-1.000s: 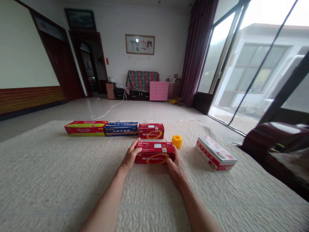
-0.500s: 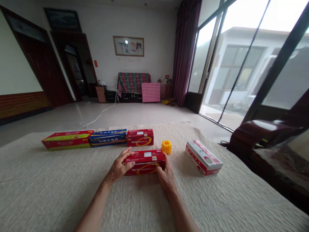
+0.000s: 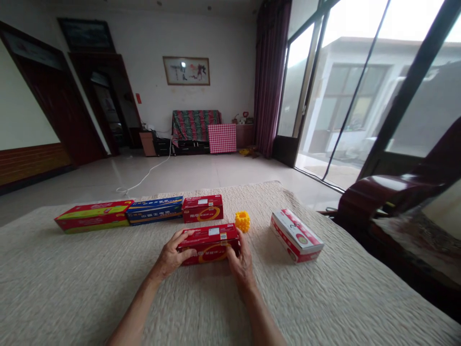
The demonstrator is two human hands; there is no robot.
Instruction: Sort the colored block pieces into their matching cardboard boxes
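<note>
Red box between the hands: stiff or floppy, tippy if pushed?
The held red box is probably stiff: its edges look straight between the left hand and right hand. It seems unlikely to roll or tip, being long, low and flat-sided. It may drag, given the textured cover beneath.

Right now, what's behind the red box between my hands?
Behind the held red box stands another red box, with a yellow knobbly block near the far right corner. The held box's back face and the beige cover beneath it are hidden.
</note>
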